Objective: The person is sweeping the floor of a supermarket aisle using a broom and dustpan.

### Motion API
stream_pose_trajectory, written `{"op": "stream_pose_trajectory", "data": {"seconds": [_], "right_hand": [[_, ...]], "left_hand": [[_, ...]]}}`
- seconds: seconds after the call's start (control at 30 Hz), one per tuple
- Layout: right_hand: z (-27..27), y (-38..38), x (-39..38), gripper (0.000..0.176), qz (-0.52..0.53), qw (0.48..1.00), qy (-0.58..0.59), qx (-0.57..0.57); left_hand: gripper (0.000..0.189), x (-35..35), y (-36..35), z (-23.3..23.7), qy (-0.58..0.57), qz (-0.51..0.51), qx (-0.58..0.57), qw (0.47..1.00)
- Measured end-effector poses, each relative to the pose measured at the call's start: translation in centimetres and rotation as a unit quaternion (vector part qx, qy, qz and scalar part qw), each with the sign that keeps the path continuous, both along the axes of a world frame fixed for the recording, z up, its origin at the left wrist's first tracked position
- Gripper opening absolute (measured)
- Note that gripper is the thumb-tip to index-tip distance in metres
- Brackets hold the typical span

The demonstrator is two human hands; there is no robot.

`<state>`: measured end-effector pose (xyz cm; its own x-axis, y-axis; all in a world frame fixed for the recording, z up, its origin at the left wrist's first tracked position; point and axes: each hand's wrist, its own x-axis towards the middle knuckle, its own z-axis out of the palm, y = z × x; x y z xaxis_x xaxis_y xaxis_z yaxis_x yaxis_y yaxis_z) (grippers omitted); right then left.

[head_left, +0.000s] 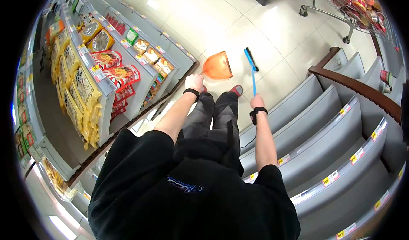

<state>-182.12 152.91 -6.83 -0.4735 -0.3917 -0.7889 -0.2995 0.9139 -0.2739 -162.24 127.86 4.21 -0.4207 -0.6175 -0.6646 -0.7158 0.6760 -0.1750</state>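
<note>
Dustpan and brush side by side over the aisle floor

Orange dustpan (216, 66): long axis runs crosswise, handle end toward the left shelves, open edge facing right, toward the brush. Blue brush (253, 64): handle runs nearly straight ahead, away from the body, leaning a little left at the far end. Its head sits slantwise on the handle, bristles on the right side, turned away from the pan. The two are apart, a strip of pale tile floor (277, 33) showing between them. Both lie ahead of the wearer's red shoes (237, 89); whether either touches the floor, I cannot tell.

Left arm reaches forward and inward, its hand (194, 82) closed round the dustpan handle. Right arm extends nearly straight forward, its hand (257, 101) wrapped round the near end of the brush handle. Black band on each wrist (a thin dark cord seems to trail from the right one).

Pan: translucent orange, wide and shallow, with a dark strip along the lip. Brush: bright blue handle and back, dark bristles. To the left, shelves with yellow packets (85, 86); to the right, curved grey shelves (328, 133) with price labels.
</note>
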Motion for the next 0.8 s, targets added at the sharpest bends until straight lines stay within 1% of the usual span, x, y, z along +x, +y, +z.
{"op": "stream_pose_trajectory", "data": {"seconds": [0.07,0.13,0.2,0.27,0.3,0.33,0.4,0.47,0.5,0.53,0.57,0.6,0.63,0.73,0.77,0.8], "right_hand": [[-0.4,-1.7,2.3,0.028,0.003,1.0,-0.029,-0.01],[0.0,-3.7,4.4,0.028,0.041,0.997,-0.061,0.02],[0.9,-4.4,5.6,0.028,0.072,0.995,-0.064,-0.004],[-1.4,-3.5,5.3,0.029,0.102,0.988,-0.109,-0.037],[-0.7,-2.9,4.4,0.032,0.1,0.985,-0.127,-0.06],[-4.0,-0.5,4.0,0.033,0.105,0.974,-0.134,-0.148],[-3.3,0.8,2.5,0.037,0.073,0.974,-0.192,-0.1],[-0.8,2.0,1.3,0.036,0.046,0.984,-0.16,-0.064],[0.2,2.4,0.7,0.035,0.039,0.986,-0.15,-0.062],[2.4,2.4,-0.2,0.035,0.062,0.986,-0.132,-0.083],[1.7,3.1,-0.7,0.035,0.046,0.99,-0.119,-0.064],[2.1,3.2,-1.0,0.035,0.029,0.993,-0.107,-0.046],[4.0,3.1,-1.2,0.034,0.024,0.997,-0.062,-0.05],[0.9,3.8,-1.7,0.033,0.072,0.997,0.013,-0.001],[0.3,3.5,-1.4,0.032,0.034,0.999,0.017,0.025],[0.5,2.7,-0.9,0.032,0.029,0.999,0.018,0.032]], "left_hand": [[0.019,-0.3,-0.2,0.2,-0.01,0.003,0.008,1.0],[0.017,-0.3,-0.2,0.6,-0.009,-0.002,0.014,1.0],[0.015,-0.1,0.0,0.8,0.001,0.006,0.007,1.0],[0.015,0.2,-0.1,0.7,0.004,0.021,0.006,1.0],[0.015,0.5,-0.3,0.7,0.011,0.02,0.008,1.0],[0.016,0.9,-0.3,0.7,0.019,0.019,0.01,1.0],[0.017,1.8,-0.3,0.2,0.037,0.019,0.005,0.999],[0.018,2.4,-0.3,-0.7,0.058,0.022,-0.01,0.998],[0.019,2.2,-0.4,-0.4,0.057,0.025,-0.003,0.998],[0.019,2.3,-0.4,-0.7,0.069,0.031,-0.005,0.997],[0.019,2.2,-0.4,-1.1,0.062,0.035,-0.004,0.997],[0.02,2.0,-0.3,-0.7,0.053,0.039,-0.003,0.998],[0.02,2.0,0.0,-0.7,0.058,0.039,0.001,0.998],[0.021,1.7,-0.3,-0.5,0.066,0.041,0.013,0.997],[0.021,1.6,-0.2,-0.5,0.059,0.042,0.014,0.997],[0.021,1.6,-0.3,-0.4,0.051,0.043,0.014,0.998]]}}
